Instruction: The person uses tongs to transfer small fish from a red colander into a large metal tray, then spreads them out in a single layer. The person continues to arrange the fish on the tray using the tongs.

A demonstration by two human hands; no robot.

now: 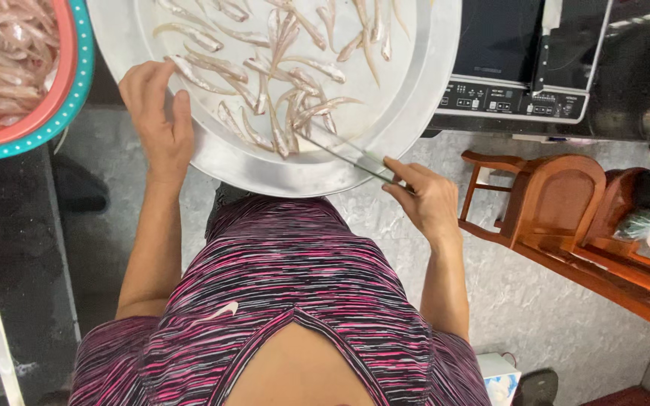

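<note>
Soft, even daylight, sharp throughout; mild glare on the metal tray, faint shadows, slight wide-angle stretch at edges.

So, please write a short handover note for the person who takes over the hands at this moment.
Left hand: grips the near rim of the round metal tray.
Right hand: holds metal tongs, tips among the small fish at the tray's near side.
Done: many fish lie spread in the tray.
Left: more fish are heaped in the red basin with teal rim on the left.
Induction cooker stands on the right.
</note>
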